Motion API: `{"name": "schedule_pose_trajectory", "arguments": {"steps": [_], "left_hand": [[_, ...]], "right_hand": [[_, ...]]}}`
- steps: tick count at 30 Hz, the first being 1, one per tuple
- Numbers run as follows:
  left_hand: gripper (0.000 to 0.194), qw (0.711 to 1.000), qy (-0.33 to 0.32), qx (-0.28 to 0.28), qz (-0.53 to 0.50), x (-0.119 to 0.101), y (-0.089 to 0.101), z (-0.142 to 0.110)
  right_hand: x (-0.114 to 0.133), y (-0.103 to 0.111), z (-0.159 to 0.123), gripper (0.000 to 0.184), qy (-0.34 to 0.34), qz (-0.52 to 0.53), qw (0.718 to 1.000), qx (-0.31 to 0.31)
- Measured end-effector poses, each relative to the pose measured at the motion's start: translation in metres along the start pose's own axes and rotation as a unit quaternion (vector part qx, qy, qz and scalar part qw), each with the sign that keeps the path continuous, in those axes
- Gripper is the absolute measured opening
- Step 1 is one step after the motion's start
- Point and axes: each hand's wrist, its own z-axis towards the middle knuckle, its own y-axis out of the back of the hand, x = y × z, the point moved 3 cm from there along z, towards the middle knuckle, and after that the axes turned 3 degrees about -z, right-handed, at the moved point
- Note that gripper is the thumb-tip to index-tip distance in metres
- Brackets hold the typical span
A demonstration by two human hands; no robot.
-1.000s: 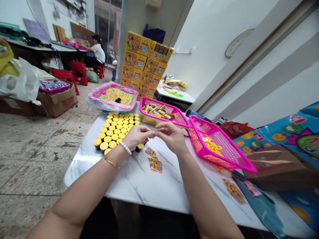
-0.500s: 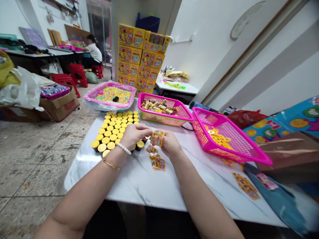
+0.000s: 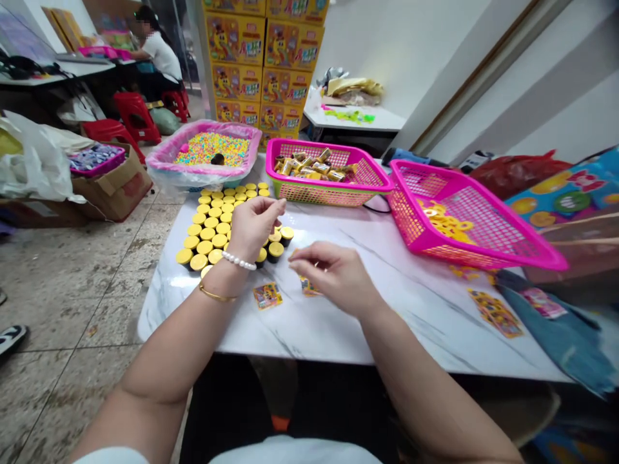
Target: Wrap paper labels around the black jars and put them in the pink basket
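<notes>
My left hand (image 3: 255,225), with a white beaded bracelet and a gold bangle at its wrist, is above the right side of the yellow-lidded pots (image 3: 204,247). Its thumb and fingertips are pinched together; whatever they may hold is hidden. Lower and to the right, my right hand (image 3: 336,274) has its thumb and forefinger closed, with a tiny yellowish bit at the tips that I cannot make out. Partly beneath it lies a small printed card (image 3: 309,287). Another colourful card (image 3: 267,295) rests flat on the white marbled table (image 3: 333,335), left of that hand.
Behind the pots stands a lined tub (image 3: 159,161) of small coloured candies. A pink basket (image 3: 333,192) holds gold-brown wrapped pieces; another (image 3: 488,254) holds yellow rings. Printed sheets (image 3: 496,314) lie at right. Yellow cartons (image 3: 261,71) are stacked behind. A person (image 3: 159,55) sits far left.
My hands have moved apart from the printed card they held together. The left went up over the pots, the right stayed lower. Cards on the table lie differently, and the view has tilted down.
</notes>
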Motion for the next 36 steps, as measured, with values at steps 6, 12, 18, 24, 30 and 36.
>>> {"name": "schedule_pose_trajectory", "arguments": {"steps": [6, 12, 18, 24, 30, 36], "left_hand": [[0.023, 0.999, 0.022, 0.007, -0.033, -0.001, -0.002, 0.000], [0.025, 0.998, 0.042, 0.017, -0.030, -0.001, -0.002, -0.001], [0.025, 0.998, 0.058, 0.029, -0.028, -0.002, -0.002, -0.001], [0.025, 0.996, 0.076, 0.035, -0.023, -0.002, -0.003, -0.002], [0.026, 0.996, 0.071, 0.042, -0.022, -0.002, -0.002, -0.002], [0.033, 0.993, 0.087, 0.073, 0.010, -0.001, -0.001, -0.002]], "right_hand": [[-0.016, -0.059, -0.035, 0.006, 0.060, -0.228, 0.969, 0.071], [-0.022, -0.059, -0.031, 0.004, 0.057, -0.256, 0.961, 0.082], [-0.020, -0.058, -0.027, 0.010, 0.050, -0.232, 0.965, 0.116], [-0.022, -0.061, -0.029, 0.026, 0.052, -0.233, 0.968, 0.084], [-0.025, -0.054, -0.030, 0.012, 0.077, -0.176, 0.979, 0.066], [-0.016, -0.009, -0.001, 0.006, 0.013, -0.129, 0.992, 0.012]]}}
